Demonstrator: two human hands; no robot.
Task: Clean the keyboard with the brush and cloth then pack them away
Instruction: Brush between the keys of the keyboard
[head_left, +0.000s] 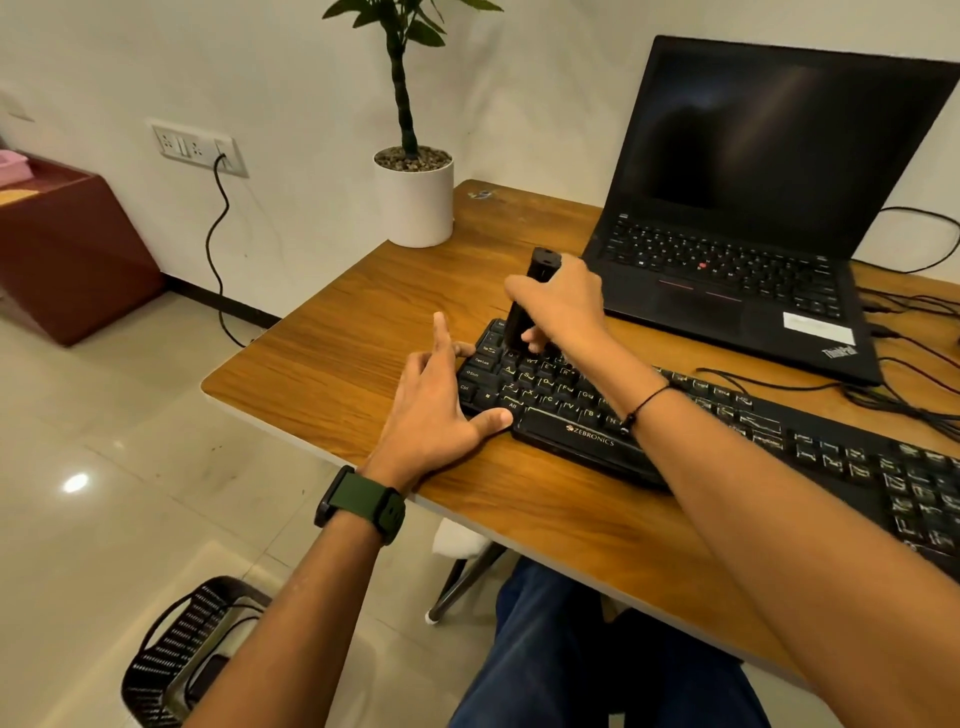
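A black keyboard (727, 431) lies across the wooden desk (343, 374), running from centre to the right edge. My right hand (563, 304) grips a black upright brush (527, 301), whose lower end meets the keys at the keyboard's upper left corner. My left hand (441, 410) rests flat against the keyboard's left end, thumb on its front edge, index finger raised. No cloth is in view.
An open black laptop (753, 218) stands behind the keyboard, with cables (904, 384) trailing at the right. A white potted plant (415, 200) sits at the desk's far left corner. A black woven basket (176, 654) stands on the floor at lower left.
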